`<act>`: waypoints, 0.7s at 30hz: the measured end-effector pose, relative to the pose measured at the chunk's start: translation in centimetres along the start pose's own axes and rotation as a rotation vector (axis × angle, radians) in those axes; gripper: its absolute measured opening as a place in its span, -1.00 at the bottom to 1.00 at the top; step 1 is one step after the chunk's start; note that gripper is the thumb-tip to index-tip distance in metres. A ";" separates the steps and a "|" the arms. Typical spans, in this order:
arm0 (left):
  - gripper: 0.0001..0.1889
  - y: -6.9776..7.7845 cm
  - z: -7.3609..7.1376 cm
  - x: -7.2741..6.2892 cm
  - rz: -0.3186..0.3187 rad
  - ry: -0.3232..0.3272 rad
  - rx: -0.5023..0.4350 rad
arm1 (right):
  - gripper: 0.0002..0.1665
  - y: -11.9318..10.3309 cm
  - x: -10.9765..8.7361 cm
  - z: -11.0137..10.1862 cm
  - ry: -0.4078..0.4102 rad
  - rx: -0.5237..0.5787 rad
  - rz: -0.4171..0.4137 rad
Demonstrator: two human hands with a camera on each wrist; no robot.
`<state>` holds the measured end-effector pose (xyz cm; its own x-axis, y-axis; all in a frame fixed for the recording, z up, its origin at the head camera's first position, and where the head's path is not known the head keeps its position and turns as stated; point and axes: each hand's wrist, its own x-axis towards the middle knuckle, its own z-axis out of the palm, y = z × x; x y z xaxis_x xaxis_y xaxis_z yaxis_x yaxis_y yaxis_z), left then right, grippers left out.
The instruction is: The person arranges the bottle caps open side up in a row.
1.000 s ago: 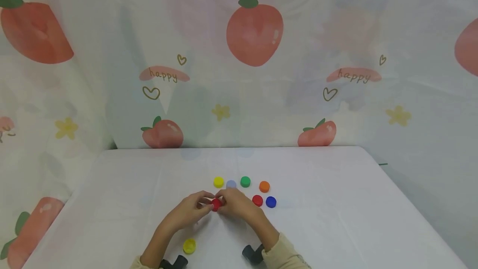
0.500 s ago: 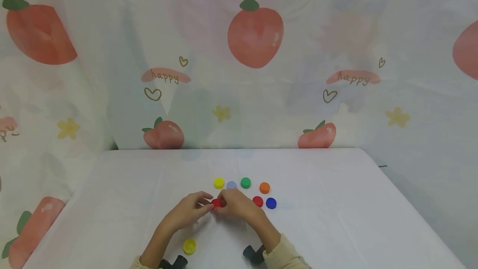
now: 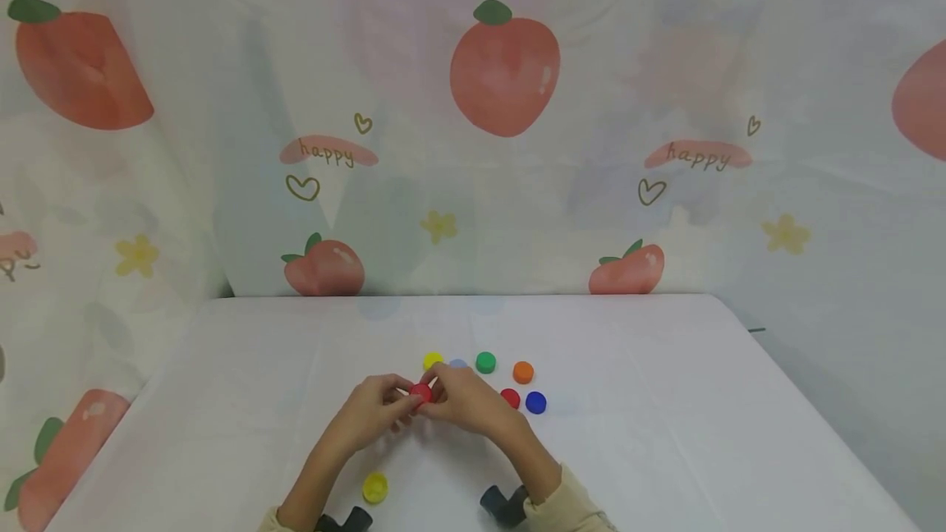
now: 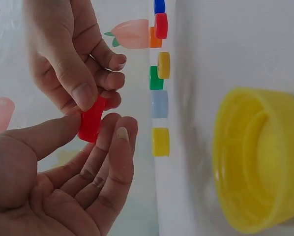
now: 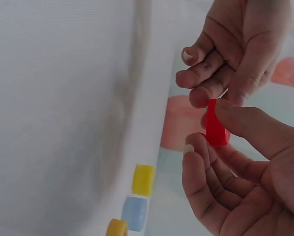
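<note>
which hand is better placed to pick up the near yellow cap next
Left, probably: the near yellow cap lies beside the left forearm, closer to the left hand than to the right hand. Both hands hold a red cap, so left must let go first.

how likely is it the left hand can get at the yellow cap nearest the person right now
Probably yes: nothing covers the yellow cap, which lies near the left forearm, but the left hand pinches a red cap and would likely have to let go first.
</note>
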<state>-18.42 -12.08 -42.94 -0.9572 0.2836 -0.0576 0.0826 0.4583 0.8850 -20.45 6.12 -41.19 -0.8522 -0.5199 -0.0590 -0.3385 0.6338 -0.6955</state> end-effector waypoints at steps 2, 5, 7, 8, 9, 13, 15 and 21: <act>-0.64 0.2 -0.1 0.0 0.018 0.016 -0.008 | -0.64 -0.1 -0.1 -0.2 0.016 0.015 -0.014; -0.64 0.4 -0.3 -0.2 0.053 0.039 -0.021 | -0.66 -0.2 -0.1 -0.5 0.039 0.041 -0.031; -0.65 0.7 -0.4 -0.3 0.071 0.056 -0.032 | -0.67 -0.4 -0.2 -0.8 0.055 0.054 -0.049; -0.65 0.8 -0.4 -0.4 0.077 0.064 -0.036 | -0.68 -0.4 -0.3 -0.9 0.063 0.058 -0.057; -0.67 0.9 -0.5 -0.4 0.082 0.072 -0.039 | -0.70 -0.5 -0.3 -1.0 0.071 0.059 -0.066; -0.72 1.2 -0.5 -0.5 0.095 0.108 -0.035 | -0.77 -0.8 -0.5 -1.4 0.096 0.070 -0.080; -0.74 1.3 -0.6 -0.5 0.103 0.124 -0.021 | -0.79 -0.8 -0.6 -1.6 0.101 0.077 -0.076; -0.73 1.4 -0.6 -0.6 0.134 0.151 -0.001 | -0.81 -1.0 -0.9 -1.8 0.110 0.114 -0.087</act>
<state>-17.92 -12.09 -41.39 -0.9685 0.2124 0.1302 0.2115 0.4244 0.8804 -20.07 6.97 -39.21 -0.8623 -0.5001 0.0797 -0.3709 0.5164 -0.7718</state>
